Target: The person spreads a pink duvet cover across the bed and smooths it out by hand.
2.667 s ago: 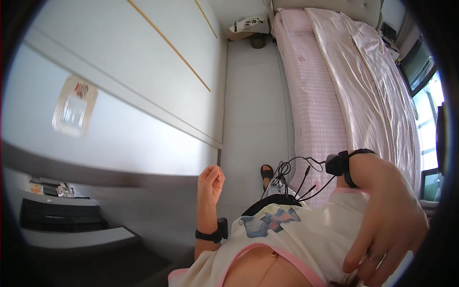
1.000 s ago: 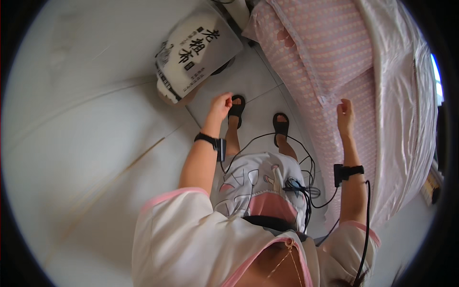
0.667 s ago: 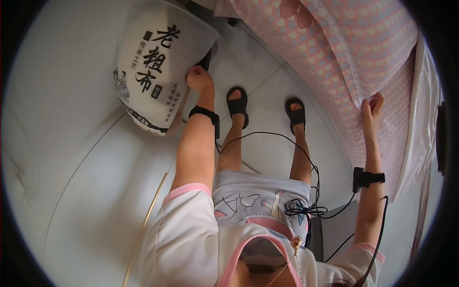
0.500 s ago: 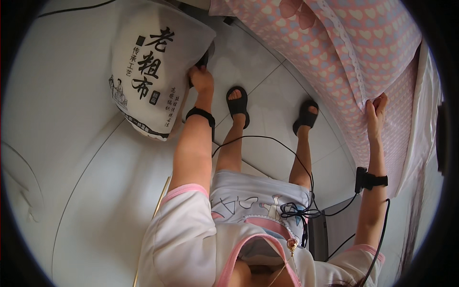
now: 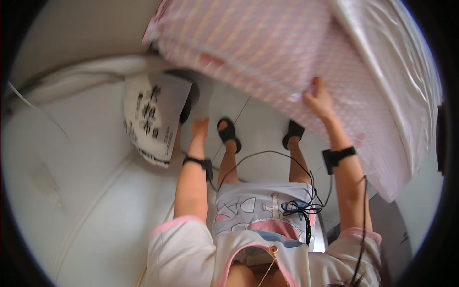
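Observation:
My left hand point(image 5: 200, 128) is off the white cloth bag point(image 5: 155, 115), just right of its lower side. Motion blurs its fingers, and nothing shows in it. The bag has black print and stands on the floor, with a dark rounded thing point(image 5: 190, 100) at its right edge. My right hand point(image 5: 320, 101) is at the pink patterned bedding point(image 5: 253, 48), thumb and forefinger apart. Its fingertips touch or hover close over the cloth; blur hides which. I see no fold of cloth gripped between them.
White bedding point(image 5: 397, 62) lies along the right side of the pink cloth. My feet in black slippers point(image 5: 229, 130) stand on pale floor tiles between bag and bed. A black cable point(image 5: 303, 208) loops across my lap to the band on my right wrist.
My left hand has come away from the bag's right edge. My right hand has moved left across the bedding. The view has shifted, and the heart-print pillow no longer shows clearly.

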{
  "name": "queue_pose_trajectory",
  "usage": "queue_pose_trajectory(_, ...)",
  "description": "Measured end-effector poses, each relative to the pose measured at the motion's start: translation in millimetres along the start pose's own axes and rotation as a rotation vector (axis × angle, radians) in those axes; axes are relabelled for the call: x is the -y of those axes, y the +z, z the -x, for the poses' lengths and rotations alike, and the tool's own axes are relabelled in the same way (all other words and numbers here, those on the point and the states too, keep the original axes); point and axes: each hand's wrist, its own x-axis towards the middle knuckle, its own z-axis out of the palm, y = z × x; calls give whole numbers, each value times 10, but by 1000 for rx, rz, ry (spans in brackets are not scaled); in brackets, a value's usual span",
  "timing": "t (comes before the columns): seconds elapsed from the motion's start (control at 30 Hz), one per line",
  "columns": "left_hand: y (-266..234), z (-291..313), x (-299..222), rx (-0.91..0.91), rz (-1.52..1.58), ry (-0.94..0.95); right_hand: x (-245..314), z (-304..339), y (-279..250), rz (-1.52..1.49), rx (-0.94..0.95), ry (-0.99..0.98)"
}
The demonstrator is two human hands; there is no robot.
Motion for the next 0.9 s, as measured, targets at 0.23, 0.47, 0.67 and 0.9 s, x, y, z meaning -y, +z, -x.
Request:
queue_pose_trajectory(0.23,-53,1861,-1163,312,184,216,-237,323,-585,-609,141,193)
queue_pose_trajectory(0.47,89,2490,-2381,376,568,520,-1705,848,-1736,-935,-252,562)
queue_pose_trajectory(0.67,237,2169,-3363,400,767,449,-2510,1191,-2227,-1361,-449,821)
queue_pose_trajectory(0.9,187,1535,-4293,210,945,372,-2606,803,-2000,-1691,-564,932)
